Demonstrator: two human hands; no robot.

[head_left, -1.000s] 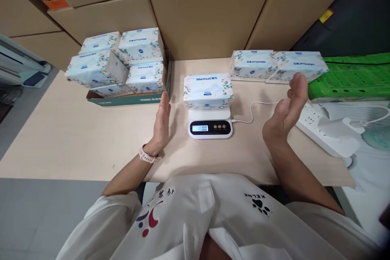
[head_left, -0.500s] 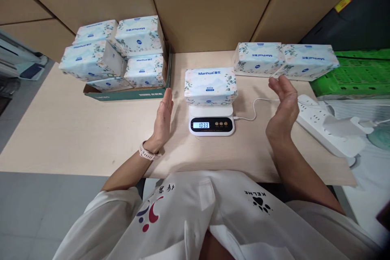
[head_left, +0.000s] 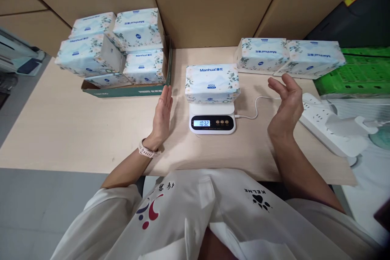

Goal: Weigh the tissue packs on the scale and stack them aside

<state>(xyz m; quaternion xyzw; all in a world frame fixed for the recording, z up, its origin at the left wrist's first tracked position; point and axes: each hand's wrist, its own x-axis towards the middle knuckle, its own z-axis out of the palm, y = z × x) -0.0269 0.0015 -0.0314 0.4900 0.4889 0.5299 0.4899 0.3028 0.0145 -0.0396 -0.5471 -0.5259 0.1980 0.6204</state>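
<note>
Our left hand (head_left: 160,118) and right hand (head_left: 286,107) are released, fingers extended; between them the Manhua tissue pack (head_left: 212,84) rests on the digital scale (head_left: 212,124). The green carton (head_left: 122,92) stands just beyond our left fingertips (head_left: 165,91), the power strip (head_left: 318,122) beside our right hand.

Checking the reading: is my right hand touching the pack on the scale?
Apart. The head view shows tabletop between your right hand and the pack.
</note>
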